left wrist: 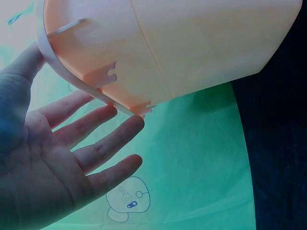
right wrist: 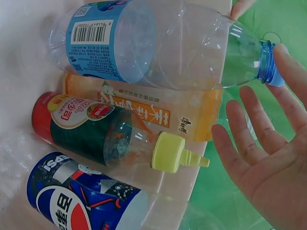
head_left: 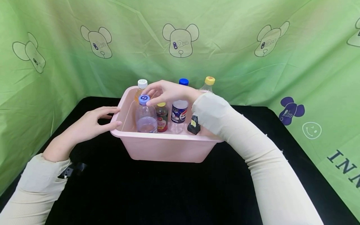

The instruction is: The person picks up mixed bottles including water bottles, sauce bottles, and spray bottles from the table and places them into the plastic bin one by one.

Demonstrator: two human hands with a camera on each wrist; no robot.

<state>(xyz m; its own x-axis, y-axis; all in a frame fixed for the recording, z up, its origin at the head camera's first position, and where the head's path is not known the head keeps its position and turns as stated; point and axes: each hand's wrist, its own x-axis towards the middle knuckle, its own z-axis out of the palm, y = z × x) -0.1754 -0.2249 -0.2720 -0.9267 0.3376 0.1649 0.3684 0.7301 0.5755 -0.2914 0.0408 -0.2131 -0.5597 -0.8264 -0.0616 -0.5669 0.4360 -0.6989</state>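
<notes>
A pink plastic tub (head_left: 168,148) holds several plastic bottles. My right hand (head_left: 168,92) reaches over it from the right and pinches the purple-blue cap of a clear bottle with a blue label (right wrist: 98,40) between thumb and finger; its other fingers spread beside the neck. This bottle (head_left: 146,117) stands at the tub's left front. My left hand (head_left: 91,125) is at the tub's left end, thumb and fingertips touching the rim (left wrist: 72,79), fingers nearly straight. Beside the held bottle stand a yellow-capped sauce bottle (right wrist: 91,129) and a Pepsi bottle (head_left: 179,112).
A white-capped bottle with orange contents (head_left: 142,84) stands at the tub's back left. A yellow-capped clear bottle (head_left: 209,82) is at its back right, partly behind my right arm. Black cloth (head_left: 157,193) covers the table; green printed curtain (head_left: 225,40) surrounds it.
</notes>
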